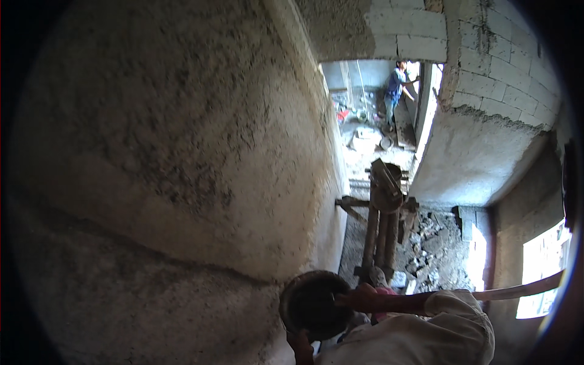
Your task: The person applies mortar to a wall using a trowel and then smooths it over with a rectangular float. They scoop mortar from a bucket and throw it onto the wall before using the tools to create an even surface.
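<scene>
Nearest the camera, a pale sleeve (pixel 459 313) leads to the right hand (pixel 365 298), reaching over the right rim of a dark, round, thick-edged pan (pixel 291 292) beside the rough wall (pixel 243 201); I cannot tell whether its fingers pinch anything. The left hand (pixel 299 342) clasps the pan's near-left rim, its shadowed contents too dim to make out. At the far end of a wooden trestle (pixel 369 243) appears a second round container (pixel 382 202), a board (pixel 388 181) across its mouth.
</scene>
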A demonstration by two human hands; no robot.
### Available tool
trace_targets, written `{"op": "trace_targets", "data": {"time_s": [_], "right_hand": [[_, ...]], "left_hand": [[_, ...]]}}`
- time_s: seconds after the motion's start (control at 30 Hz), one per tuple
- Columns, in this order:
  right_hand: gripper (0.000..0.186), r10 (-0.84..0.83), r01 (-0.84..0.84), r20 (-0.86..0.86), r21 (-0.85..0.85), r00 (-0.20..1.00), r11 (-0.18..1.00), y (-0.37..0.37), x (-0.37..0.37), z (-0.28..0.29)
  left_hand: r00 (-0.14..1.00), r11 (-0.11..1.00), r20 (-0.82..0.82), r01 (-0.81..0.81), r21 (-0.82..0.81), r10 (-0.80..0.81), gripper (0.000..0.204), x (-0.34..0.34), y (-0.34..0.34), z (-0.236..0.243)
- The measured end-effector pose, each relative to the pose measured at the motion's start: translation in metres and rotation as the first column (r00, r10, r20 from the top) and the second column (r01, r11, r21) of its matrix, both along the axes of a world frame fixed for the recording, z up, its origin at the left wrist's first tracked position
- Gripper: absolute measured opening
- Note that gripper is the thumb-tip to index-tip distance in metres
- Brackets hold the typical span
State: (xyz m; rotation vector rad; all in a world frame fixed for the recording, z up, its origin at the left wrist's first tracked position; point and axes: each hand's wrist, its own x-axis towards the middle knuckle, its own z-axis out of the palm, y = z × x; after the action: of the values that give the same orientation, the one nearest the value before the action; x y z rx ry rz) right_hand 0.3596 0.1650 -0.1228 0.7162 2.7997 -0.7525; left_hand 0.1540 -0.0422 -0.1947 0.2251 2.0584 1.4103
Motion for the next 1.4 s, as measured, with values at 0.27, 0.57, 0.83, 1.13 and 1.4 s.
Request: {"op": "trace_targets", "data": {"time_s": [0.27,0.57,0.83,1.13,1.4], "right_hand": [[0.038,-0.072,0.075,0.085,-0.036,0.994,0.997,-0.019,0.019,0.018],[0.048,-0.117,0.117,0.13,0.005,0.985,0.993,0.0,0.044,0.07],[0.034,-0.29,0.289,0.01,0.071,0.957,0.955,-0.007,0.063,0.061],[0.03,-0.125,0.142,0.07,-0.359,0.99,0.923,0.002,0.072,0.034],[0.06,-0.199,0.319,0.249,-0.755,0.948,0.573,-0.034,0.076,0.002]], "left_hand": [[0.994,0.997,0.109,-0.015,-0.072,0.023,0.043,0.011,0.001,0.021],[0.995,0.993,-0.096,-0.006,-0.118,-0.005,0.034,0.02,-0.008,0.042],[0.991,0.985,-0.128,-0.02,0.172,0.043,0.047,0.035,0.029,0.088],[0.959,0.968,-0.132,0.248,-0.04,-0.252,0.055,0.058,0.038,0.081],[0.933,0.951,-0.202,0.274,-0.142,-0.299,0.054,0.067,0.028,0.061]]}}
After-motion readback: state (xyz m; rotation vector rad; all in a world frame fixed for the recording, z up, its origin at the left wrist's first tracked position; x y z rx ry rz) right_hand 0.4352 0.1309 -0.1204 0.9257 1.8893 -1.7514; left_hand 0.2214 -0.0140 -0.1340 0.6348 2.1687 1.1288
